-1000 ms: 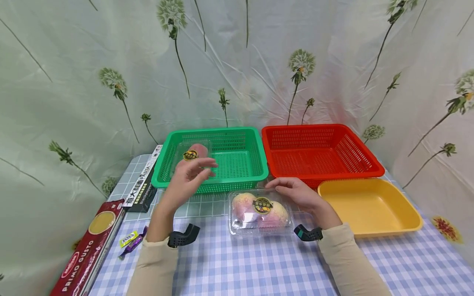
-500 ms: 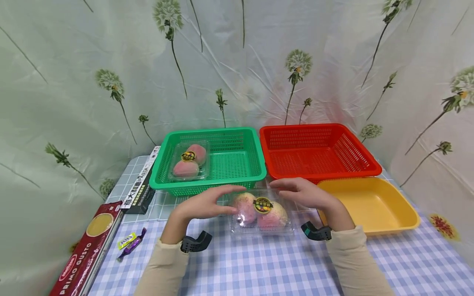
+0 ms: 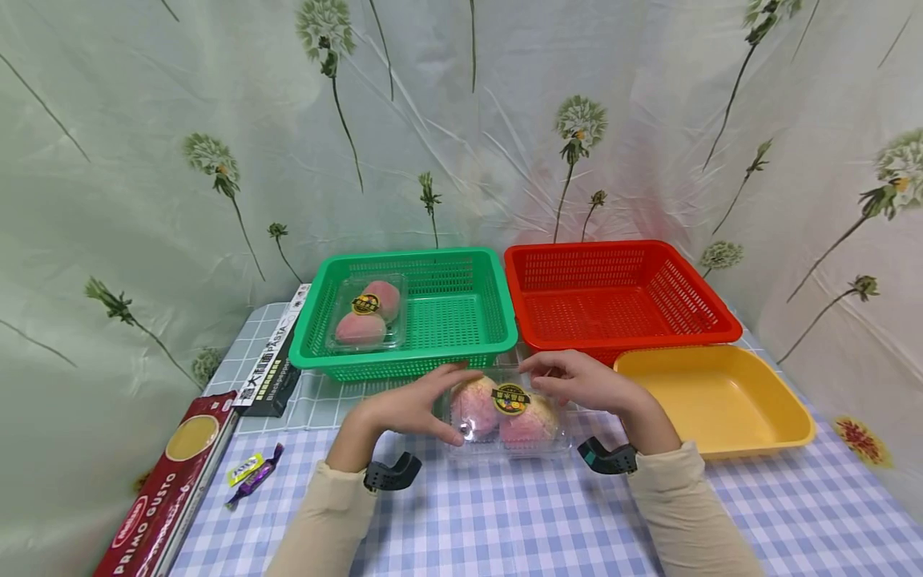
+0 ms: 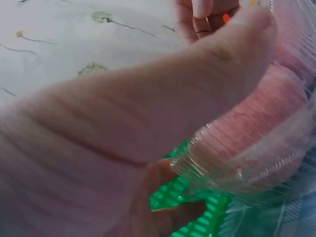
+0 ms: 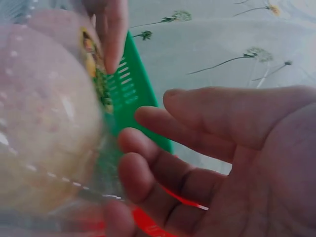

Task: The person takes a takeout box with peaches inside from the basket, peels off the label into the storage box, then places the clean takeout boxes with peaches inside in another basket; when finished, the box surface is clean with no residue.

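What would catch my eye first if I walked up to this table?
Probably the two hands, the left hand and right hand, gripping a clear box of pink peaches at the table's middle. Behind them sit a green basket holding a second peach box, a red basket beside it, and a yellow tray to the right.

Light was bright, soft and even across the head view, with only faint shadows under the green basket (image 3: 407, 312). Straight lines bowed toward the corners away from that basket, a wide-lens distortion. The clear clamshell (image 3: 505, 413) just in front of it showed small glints. Both wrist views were blurred, the left hand (image 4: 123, 138) and the right hand (image 5: 222, 163) too close for focus.
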The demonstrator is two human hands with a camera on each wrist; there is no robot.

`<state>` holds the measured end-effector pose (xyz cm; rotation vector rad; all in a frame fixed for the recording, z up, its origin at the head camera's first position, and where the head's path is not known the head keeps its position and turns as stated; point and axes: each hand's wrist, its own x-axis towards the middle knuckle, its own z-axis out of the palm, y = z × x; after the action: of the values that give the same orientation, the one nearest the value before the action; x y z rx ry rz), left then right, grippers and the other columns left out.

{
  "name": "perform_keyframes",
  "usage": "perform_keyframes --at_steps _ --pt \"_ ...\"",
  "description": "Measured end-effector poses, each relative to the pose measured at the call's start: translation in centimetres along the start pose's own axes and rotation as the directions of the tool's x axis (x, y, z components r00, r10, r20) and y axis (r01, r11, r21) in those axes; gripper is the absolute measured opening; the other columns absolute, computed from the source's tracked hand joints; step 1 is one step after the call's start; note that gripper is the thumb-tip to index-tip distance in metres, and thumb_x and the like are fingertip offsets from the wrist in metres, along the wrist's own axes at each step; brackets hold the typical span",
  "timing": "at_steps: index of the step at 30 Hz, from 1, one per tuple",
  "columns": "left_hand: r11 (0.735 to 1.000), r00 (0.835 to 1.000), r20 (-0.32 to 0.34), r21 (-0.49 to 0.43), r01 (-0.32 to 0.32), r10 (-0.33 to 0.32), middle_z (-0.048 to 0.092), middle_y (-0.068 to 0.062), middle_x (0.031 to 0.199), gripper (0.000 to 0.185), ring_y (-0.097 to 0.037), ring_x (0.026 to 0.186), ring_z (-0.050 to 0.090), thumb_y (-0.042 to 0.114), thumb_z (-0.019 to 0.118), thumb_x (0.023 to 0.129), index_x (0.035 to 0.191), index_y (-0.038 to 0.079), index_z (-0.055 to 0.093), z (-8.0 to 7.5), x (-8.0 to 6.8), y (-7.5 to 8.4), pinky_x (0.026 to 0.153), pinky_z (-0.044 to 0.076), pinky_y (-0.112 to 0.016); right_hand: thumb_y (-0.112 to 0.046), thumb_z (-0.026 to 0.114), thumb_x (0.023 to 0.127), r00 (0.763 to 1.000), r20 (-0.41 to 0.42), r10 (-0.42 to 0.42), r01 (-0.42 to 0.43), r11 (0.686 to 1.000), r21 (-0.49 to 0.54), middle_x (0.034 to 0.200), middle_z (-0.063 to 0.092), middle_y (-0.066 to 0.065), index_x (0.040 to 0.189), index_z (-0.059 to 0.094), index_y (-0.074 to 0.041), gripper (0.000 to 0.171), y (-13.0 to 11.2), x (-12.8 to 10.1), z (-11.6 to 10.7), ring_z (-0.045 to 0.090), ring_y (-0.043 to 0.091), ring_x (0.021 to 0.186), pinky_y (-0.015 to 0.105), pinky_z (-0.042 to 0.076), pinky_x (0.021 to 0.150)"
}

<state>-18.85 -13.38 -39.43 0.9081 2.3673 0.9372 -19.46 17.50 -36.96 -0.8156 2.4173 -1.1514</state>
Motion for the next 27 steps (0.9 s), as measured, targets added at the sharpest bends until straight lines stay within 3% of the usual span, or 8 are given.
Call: perform_keyframes --at_steps 9,15,22,27 --pt "0.995 1.0 0.012 -0.098 -0.001 0.002 0.02 -0.009 0.162 0.1 -0.031 0.146 0.028 0.037 0.084 0.08 0.159 0.024 0.025 0.7 0.9 -1.2 0.115 0.034 -0.057 -0.015 0.066 0.095 1.0 -0.028 -0.008 0.007 0.999 -0.04 0.101 0.062 0.006 0.127 0.066 -0.009 0.033 0.2 0.5 1.0 0.055 0.019 0.088 0.026 0.05 0.073" --pt "0.994 1.0 0.011 -0.109 -0.008 0.01 0.022 -0.009 0.161 0.1 -0.029 0.143 0.032 0.038 0.084 0.079 0.159 0.029 0.026 0.8 1.1 -1.6 0.113 0.035 -0.057 -0.018 0.076 0.087 0.998 -0.021 -0.058 0.053 0.981 -0.185 0.096 0.058 0.003 0.123 0.069 -0.015 0.037 0.0 1.1 1.8 0.051 0.017 0.085 0.025 0.047 0.07" --pt "0.993 1.0 0.011 -0.114 -0.006 0.008 0.023 -0.009 0.16 0.099 -0.029 0.141 0.034 0.038 0.085 0.079 0.158 0.031 0.026 0.8 1.1 -1.6 0.112 0.036 -0.056 -0.02 0.081 0.084 0.998 -0.046 -0.038 0.029 0.983 -0.181 0.094 0.055 0.004 0.119 0.069 -0.017 0.037 -0.1 1.1 2.1 0.048 0.018 0.083 0.024 0.042 0.067" --pt "0.993 1.0 0.01 -0.117 -0.012 0.013 0.021 -0.009 0.161 0.099 -0.03 0.143 0.032 0.038 0.085 0.079 0.159 0.028 0.026 0.8 1.1 -1.7 0.112 0.036 -0.058 -0.026 0.083 0.082 0.996 -0.064 -0.064 0.046 0.965 -0.257 0.088 0.051 0.001 0.122 0.07 -0.021 0.042 -0.3 1.5 2.5 0.043 0.015 0.078 0.022 0.036 0.061"
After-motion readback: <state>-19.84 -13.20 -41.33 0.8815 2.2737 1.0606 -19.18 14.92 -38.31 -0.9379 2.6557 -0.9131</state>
